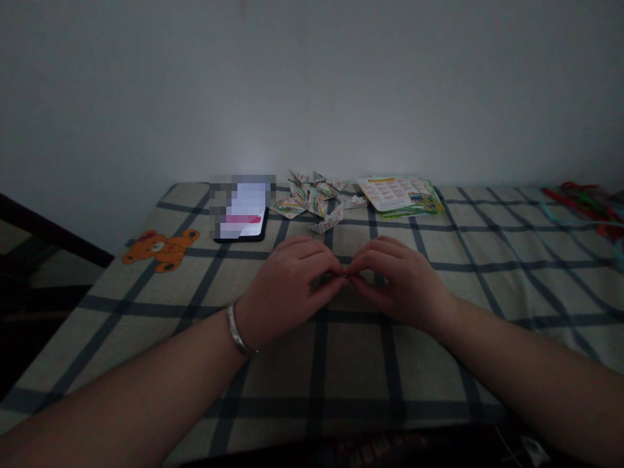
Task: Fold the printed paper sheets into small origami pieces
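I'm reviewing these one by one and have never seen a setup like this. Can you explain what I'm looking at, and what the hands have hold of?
There's no machine here, just a person's two bare hands. The single picture comes from a camera worn on the head, looking forward and down.

The left hand, with a silver bracelet at its wrist, and the right hand meet at the fingertips, seemingly pinching a small item too hidden to identify.

Beneath them is a checked tablecloth. Beyond the hands lie a lit phone, its screen mostly pixelated, folded printed papers and a printed leaflet. An orange bear figure is at the left; a red and green bundle, hard to make out, is far right.
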`<state>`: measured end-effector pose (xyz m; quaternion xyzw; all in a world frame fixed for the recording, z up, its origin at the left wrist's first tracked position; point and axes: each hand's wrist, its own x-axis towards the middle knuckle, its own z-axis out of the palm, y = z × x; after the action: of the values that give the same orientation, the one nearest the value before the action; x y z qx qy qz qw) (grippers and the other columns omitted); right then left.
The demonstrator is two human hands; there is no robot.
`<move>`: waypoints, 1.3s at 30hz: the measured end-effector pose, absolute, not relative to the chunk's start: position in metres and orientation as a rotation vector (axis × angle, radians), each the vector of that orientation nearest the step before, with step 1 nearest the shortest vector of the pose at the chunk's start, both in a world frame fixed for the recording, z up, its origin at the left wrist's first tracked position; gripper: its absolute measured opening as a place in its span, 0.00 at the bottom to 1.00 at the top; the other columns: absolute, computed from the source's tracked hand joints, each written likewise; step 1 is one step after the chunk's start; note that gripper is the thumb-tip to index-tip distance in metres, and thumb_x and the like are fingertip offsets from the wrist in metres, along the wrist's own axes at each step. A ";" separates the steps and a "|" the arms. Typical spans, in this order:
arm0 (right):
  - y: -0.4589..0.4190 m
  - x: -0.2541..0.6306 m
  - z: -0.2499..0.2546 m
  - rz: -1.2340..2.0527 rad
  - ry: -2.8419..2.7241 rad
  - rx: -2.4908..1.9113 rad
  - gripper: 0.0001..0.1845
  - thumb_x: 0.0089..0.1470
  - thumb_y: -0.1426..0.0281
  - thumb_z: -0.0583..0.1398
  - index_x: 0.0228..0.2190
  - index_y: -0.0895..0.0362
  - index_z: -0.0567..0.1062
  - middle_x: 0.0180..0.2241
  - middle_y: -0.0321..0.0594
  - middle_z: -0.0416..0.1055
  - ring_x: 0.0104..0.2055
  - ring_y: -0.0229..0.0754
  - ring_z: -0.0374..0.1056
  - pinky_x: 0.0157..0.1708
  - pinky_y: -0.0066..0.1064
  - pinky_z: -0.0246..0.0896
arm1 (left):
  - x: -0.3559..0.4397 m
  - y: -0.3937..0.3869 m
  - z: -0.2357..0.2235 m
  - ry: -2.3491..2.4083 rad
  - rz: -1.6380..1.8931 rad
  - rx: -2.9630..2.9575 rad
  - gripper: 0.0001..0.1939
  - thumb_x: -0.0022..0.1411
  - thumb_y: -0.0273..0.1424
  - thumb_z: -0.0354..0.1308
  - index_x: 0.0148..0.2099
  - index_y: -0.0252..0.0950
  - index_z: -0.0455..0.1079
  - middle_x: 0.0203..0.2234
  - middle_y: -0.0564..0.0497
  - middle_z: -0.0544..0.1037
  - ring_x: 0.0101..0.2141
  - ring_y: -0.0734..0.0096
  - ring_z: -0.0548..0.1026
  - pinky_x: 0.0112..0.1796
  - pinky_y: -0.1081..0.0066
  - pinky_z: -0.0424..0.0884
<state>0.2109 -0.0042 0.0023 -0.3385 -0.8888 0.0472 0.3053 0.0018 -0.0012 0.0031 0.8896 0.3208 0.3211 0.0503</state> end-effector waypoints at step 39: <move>0.001 0.214 0.002 0.289 -2.421 -0.850 0.09 0.57 0.78 0.55 0.38 0.56 0.71 0.37 0.40 0.75 0.41 0.40 0.70 0.41 0.33 0.65 | 0.002 0.000 0.008 1.084 0.823 2.508 0.03 0.55 0.24 0.52 0.32 0.36 0.66 0.30 0.53 0.70 0.33 0.71 0.69 0.35 0.71 0.65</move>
<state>0.2136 0.0006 0.0019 -0.3164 -0.9011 0.1075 0.2763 0.0022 0.0001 0.0082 0.8698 0.3759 0.2855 0.1438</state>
